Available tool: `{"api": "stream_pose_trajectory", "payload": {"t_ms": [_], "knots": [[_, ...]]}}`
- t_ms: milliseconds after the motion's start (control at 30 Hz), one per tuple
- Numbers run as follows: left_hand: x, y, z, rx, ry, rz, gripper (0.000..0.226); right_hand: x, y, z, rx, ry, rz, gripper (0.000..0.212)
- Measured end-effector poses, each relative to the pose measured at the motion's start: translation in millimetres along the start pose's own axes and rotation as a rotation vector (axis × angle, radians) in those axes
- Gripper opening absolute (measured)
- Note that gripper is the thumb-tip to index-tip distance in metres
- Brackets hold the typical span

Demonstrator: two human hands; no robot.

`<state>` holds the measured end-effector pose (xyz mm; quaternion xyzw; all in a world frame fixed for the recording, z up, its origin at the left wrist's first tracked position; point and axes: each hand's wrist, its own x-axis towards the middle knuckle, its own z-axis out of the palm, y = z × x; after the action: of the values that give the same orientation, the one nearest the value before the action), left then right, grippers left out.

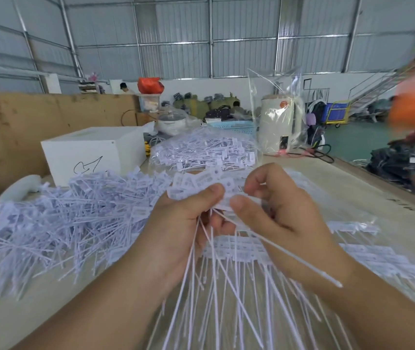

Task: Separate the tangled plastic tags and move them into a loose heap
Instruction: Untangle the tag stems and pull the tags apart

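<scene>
My left hand (183, 223) grips a bunch of white plastic tags (201, 184) by their flat label heads, and their long thin tails hang down toward me. My right hand (277, 210) pinches one tag of the same bunch between thumb and fingers; its tail (290, 258) sticks out to the lower right. A big loose heap of tags (62, 218) lies on the table to the left. Under my hands lie rows of tags still joined together (378, 258).
A bagged pile of tags (201, 150) sits behind my hands, with a white box (87, 152) to its left. A bagged white kettle (277, 125) and a blue basket (236, 128) stand at the back. Brown cardboard (24, 127) walls the left side.
</scene>
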<state>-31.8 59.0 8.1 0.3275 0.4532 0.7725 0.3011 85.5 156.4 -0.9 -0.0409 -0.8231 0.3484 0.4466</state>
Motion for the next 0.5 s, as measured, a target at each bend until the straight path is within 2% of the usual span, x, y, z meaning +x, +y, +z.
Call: {"api": "stream_pose_trajectory", "payload": {"t_ms": [67,133,333,433,500], "knots": [[4.2,-0.7,-5.5,0.052,0.009,0.036,0.007,1.0,6.0,-5.4,0.168,-0.167,0.133,0.008],[6.7,-1.8,-8.1,0.021,-0.006,0.03,0.007,1.3,9.7,-4.8,0.114,-0.157,0.108,0.014],[8.0,-6.3,-0.6,-0.186,-0.023,-0.163,0.012,2.1,10.0,10.0,0.016,0.112,-0.019,0.022],[3.8,-11.1,5.9,-0.249,-0.078,-0.242,0.015,4.9,3.7,7.2,0.171,0.26,-0.023,0.023],[3.1,-13.5,4.8,-0.231,-0.077,-0.233,0.018,7.5,0.8,-3.5,0.21,0.284,-0.003,0.02]]}}
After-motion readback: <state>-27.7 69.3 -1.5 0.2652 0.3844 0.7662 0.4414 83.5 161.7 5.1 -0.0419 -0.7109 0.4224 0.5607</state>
